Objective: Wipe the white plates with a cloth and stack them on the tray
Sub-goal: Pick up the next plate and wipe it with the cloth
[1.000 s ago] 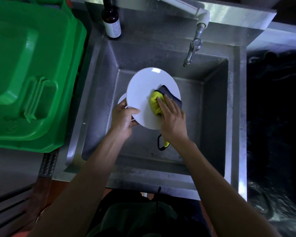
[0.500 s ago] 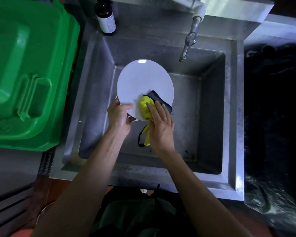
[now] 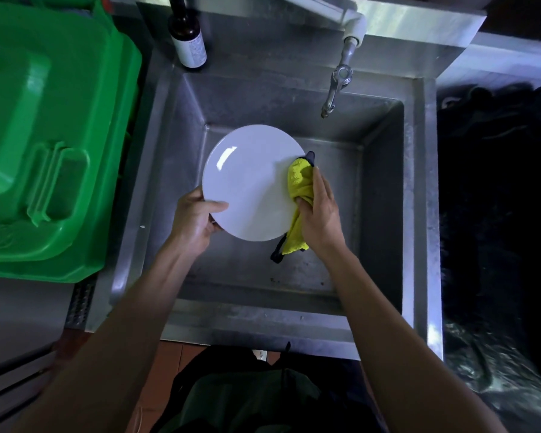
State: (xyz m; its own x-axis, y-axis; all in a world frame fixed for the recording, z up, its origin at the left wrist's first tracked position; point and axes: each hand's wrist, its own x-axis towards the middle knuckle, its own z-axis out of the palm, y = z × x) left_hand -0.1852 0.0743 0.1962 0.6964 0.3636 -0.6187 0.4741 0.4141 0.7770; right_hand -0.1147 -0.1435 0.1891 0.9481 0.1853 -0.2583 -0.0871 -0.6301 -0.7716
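Far L: green plastic bin (image 3: 44,135) w/ moulded lid, sits beside the steel sink (image 3: 419,214). Dark glass bottle (image 3: 188,35) w/ white label stands on sink's back L corner ledge.

L hand (image 3: 196,220) grips white plate (image 3: 250,182) at its lower-L rim, thumb lying over the top face, fingers curled under. Plate held above sink basin, tilted a bit, glare spot on its upper L. A sliver of something white shows under the plate by L fingers; can't tell what it is.

R hand (image 3: 320,210) pinches yellow cloth (image 3: 300,195) w/ dark edging against plate's R rim, fingers wrapped round the cloth; cloth tail hangs down below the hand, dark loop at bottom end.

Tap (image 3: 338,85) hangs over basin's back R, spout pointing down, well apart from plate. Far R: dark area, detail not readable.
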